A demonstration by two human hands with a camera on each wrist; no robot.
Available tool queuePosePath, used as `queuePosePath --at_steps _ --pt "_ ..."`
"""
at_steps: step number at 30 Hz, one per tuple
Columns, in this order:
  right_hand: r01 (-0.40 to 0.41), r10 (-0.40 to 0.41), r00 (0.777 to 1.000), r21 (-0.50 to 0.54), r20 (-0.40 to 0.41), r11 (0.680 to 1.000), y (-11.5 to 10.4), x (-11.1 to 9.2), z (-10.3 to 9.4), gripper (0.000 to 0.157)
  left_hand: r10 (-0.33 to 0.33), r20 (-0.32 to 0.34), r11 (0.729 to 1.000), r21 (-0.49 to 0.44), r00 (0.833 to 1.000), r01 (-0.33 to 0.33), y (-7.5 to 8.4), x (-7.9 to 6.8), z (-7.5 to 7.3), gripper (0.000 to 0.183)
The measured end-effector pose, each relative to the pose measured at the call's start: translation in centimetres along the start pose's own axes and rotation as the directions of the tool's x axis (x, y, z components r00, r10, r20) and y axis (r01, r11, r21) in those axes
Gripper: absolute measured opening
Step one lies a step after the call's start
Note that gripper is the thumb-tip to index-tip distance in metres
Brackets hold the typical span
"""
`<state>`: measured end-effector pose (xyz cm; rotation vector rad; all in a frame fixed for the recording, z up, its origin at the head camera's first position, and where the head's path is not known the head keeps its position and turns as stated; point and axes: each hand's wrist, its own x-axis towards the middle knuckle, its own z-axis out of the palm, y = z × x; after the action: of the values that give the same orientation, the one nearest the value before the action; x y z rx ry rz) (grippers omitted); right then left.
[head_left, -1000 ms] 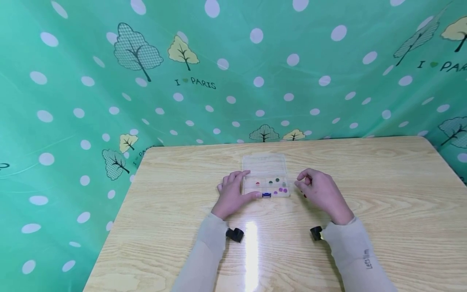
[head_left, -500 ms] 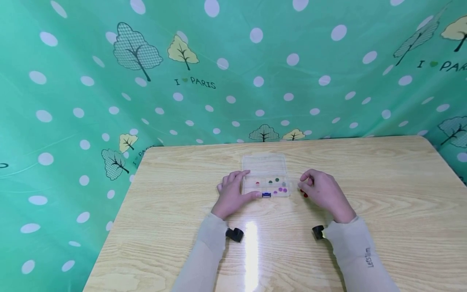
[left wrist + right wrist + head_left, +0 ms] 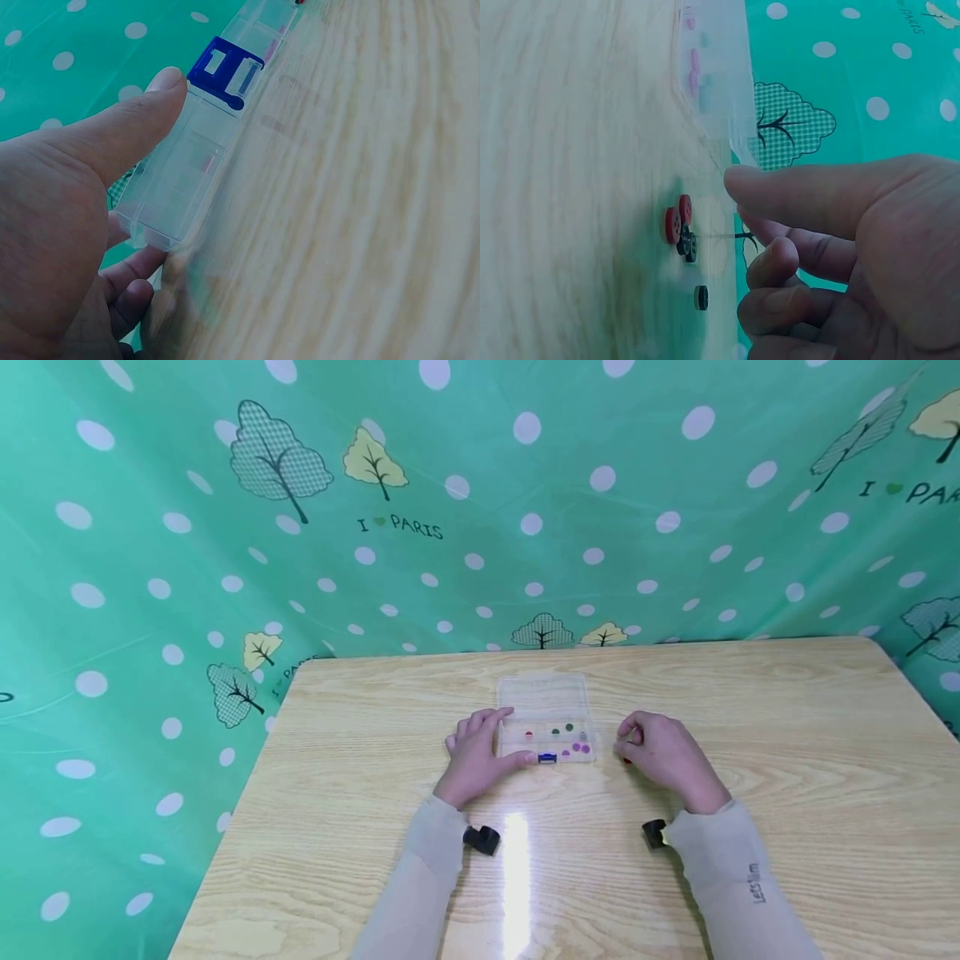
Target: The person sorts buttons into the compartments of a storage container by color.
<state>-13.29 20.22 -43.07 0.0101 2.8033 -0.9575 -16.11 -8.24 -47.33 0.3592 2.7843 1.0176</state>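
A clear plastic compartment box (image 3: 545, 697) lies with its lid raised toward the back and a blue latch (image 3: 547, 758) on its front. My left hand (image 3: 480, 766) holds its left end, thumb along the front wall beside the latch and fingers round the side. Inside are a red button (image 3: 528, 735), green buttons (image 3: 569, 727) and purple buttons (image 3: 586, 749). To the right of the box, my right hand (image 3: 667, 758) hovers by a small group of red buttons (image 3: 673, 226) and black buttons (image 3: 701, 298). Its fingers are loosely bent, with nothing visible between thumb and forefinger.
The box and buttons are on a light wood-grain table (image 3: 360, 877). A green dotted cloth (image 3: 450, 593) with printed trees hangs behind the table's far edge and down its left side. Black wrist cameras (image 3: 482, 840) sit at both cuffs.
My right hand has moved slightly right, away from the box's right edge and over the loose buttons. My left hand has stayed on the box.
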Motion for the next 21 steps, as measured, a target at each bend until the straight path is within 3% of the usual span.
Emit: queuePosePath --at_steps 21 --pt "0.003 -0.002 1.0 -0.073 0.01 0.997 0.31 -0.06 0.16 0.014 -0.006 0.0 1.0 -0.004 1.0 0.006 -0.09 0.11 0.07 0.094"
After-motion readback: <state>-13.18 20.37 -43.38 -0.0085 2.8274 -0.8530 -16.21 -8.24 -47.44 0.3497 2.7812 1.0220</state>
